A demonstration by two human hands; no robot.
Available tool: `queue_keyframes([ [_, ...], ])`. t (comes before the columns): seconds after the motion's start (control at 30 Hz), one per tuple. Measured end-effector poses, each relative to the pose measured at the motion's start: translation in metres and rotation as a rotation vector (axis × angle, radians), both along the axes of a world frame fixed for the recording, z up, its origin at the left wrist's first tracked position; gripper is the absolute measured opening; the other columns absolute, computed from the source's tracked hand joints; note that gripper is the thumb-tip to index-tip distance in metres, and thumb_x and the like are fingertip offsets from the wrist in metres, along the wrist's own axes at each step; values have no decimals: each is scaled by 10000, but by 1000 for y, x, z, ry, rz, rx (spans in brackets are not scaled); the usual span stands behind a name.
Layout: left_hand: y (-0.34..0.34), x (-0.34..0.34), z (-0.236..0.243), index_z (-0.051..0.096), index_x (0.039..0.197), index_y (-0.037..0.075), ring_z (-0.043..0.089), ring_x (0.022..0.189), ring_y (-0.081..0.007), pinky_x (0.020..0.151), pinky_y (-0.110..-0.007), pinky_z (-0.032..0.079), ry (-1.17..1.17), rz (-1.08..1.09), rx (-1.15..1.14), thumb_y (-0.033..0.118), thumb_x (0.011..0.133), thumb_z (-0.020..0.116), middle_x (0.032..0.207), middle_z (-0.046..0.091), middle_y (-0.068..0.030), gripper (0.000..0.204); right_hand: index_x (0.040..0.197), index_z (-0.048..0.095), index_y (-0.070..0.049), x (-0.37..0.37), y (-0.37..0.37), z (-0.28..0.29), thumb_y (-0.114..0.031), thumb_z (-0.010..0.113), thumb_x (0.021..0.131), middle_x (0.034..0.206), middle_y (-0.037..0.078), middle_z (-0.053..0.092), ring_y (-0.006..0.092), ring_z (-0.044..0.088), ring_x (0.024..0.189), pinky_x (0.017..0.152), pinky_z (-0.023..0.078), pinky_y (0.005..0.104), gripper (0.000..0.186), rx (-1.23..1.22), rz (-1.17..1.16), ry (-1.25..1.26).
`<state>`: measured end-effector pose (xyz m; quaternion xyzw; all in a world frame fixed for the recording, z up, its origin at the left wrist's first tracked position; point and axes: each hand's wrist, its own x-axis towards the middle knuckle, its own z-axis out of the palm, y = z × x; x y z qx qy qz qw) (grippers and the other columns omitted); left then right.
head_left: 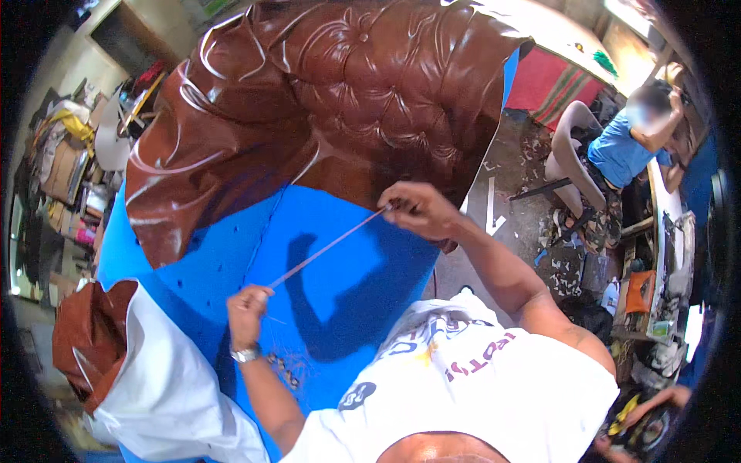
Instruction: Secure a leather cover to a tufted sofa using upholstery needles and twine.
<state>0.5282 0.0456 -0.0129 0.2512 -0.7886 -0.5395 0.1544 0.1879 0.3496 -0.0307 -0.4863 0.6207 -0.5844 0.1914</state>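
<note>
A thin pale cord [328,245] is stretched taut on a slant between my hands, above blue foam [208,255]. My left hand [248,312], with a metal-banded watch on its wrist, is closed round the lower end. Higher up and to the right, my right hand [421,212] pinches the other end; a small dark thing shows at its fingertips, too small to name. Beyond my hands, brown leatherette [363,92] drapes over the foam, tufted with buttons and deep folds. Several small brown pieces with loose threads [284,369] lie on the foam beside my left forearm.
White-backed brown leatherette [162,370] is bunched at the lower left. Cluttered shelves [73,177] line the left side. At right, a person in a blue shirt [629,147] sits on a pale chair [575,154]; scraps litter the floor [532,224]. Another person's hand shows at lower right.
</note>
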Motion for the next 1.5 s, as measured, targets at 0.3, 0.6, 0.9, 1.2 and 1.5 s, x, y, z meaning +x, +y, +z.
queue_keyframes([
  [0.3, 152, -183, 118, 752, 919, 39, 686, 751, -301, 668, -401, 540, 44, -619, -747, 198, 906, 730, 841, 714, -141, 161, 1511, 421, -16, 17, 48, 11, -445, 746, 932, 1468, 240, 501, 322, 484, 1385, 1146, 399, 454, 791, 17, 63, 125],
  [0.6, 198, -273, 123, 731, 919, 20, 659, 671, -210, 616, -334, 517, 75, -635, -568, 124, 886, 760, 796, 690, -102, 113, 1302, 602, -11, -14, 73, 36, -330, 630, 1055, 906, 70, 663, 117, 620, 805, 692, 525, 313, 404, -173, -110, -393],
  [0.9, 150, -346, 135, 719, 932, 7, 618, 731, -116, 662, -286, 494, 284, -752, -432, 137, 932, 750, 794, 658, -56, 133, 1067, 731, -2, -72, 56, 69, -133, 712, 995, 870, 10, 694, 84, 624, 790, 695, 522, 257, 151, -161, -278, -233],
  [1.2, 113, -461, 58, 744, 1040, 26, 579, 782, -60, 728, -243, 495, 641, -128, -132, 133, 942, 770, 892, 696, 19, 148, 1021, 794, -46, -164, 19, 101, -122, 791, 907, 857, 128, 765, 200, 732, 747, 724, 578, 308, 137, -299, -814, 316],
  [1.5, 147, -482, 60, 736, 1067, 9, 600, 861, -75, 814, -255, 503, 589, -52, -262, 82, 939, 749, 937, 709, 4, 148, 997, 769, -47, -193, 14, 96, -52, 786, 872, 808, 124, 718, 229, 722, 706, 640, 571, 354, 127, -446, -840, 413],
])
